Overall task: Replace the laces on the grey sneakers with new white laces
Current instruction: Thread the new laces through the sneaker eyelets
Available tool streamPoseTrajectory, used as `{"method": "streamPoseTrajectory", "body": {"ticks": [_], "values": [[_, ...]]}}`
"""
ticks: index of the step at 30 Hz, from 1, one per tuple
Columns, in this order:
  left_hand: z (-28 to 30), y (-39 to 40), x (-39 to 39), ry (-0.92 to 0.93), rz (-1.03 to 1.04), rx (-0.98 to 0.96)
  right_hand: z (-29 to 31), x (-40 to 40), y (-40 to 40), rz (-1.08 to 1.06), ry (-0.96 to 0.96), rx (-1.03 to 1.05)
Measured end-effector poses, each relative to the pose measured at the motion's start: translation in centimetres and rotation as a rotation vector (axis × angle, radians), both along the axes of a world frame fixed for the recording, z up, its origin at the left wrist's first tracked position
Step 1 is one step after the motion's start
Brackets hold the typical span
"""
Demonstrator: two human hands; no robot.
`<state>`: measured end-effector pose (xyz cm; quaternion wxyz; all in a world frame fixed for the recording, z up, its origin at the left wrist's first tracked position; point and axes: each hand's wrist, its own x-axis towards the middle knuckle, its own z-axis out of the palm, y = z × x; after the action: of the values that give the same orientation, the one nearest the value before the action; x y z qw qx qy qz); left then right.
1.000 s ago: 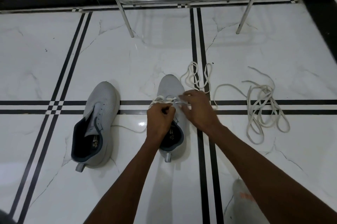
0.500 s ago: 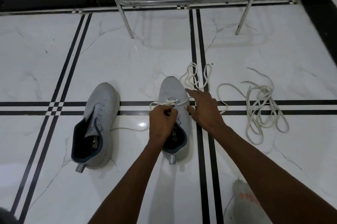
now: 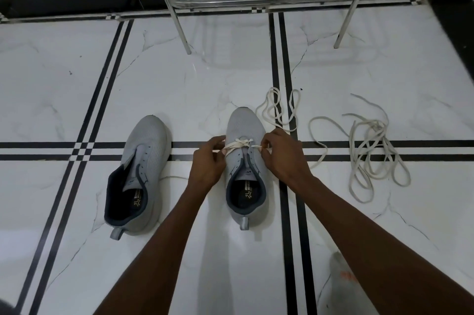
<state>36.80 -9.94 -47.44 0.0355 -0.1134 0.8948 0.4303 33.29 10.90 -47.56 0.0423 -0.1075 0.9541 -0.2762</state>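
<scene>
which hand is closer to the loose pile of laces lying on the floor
Right. The right hand pinches the lace beside the sneaker, on the side facing the loose pile of laces; the left hand is across the shoe, farther away.

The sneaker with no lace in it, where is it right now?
In the head view, the unlaced sneaker lies on the floor left of the sneaker being laced, just beyond the left hand, toe across the black floor stripes.

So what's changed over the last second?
The right hand left the lace, reached right, then came back and now pinches the lace end. The left hand shifted left, still pinching its end. Both sneakers and the loose laces stayed put.
</scene>
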Motion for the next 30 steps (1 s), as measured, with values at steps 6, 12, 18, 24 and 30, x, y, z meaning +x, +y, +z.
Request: {"method": "streamPoseTrajectory", "body": {"ticks": [6,12,18,24,30], "values": [[0.0,-1.8,1.5,0.028,0.273,0.026,0.2,-0.3,-0.5,-0.028,-0.035,0.01],[-0.7,-4.2,2.8,-0.133,0.521,0.362,-0.1,-0.4,-0.6,-0.059,-0.052,-0.03],[0.4,-2.0,3.1,0.089,0.449,-0.042,-0.2,-0.3,-0.1,-0.031,-0.047,-0.033],[3.7,4.6,2.7,0.234,0.132,0.005,1.3,-0.8,0.8,0.007,-0.194,-0.073],[4.2,6.9,0.7,0.236,-0.056,0.023,6.0,-1.4,4.5,0.028,-0.509,-0.359]]}}
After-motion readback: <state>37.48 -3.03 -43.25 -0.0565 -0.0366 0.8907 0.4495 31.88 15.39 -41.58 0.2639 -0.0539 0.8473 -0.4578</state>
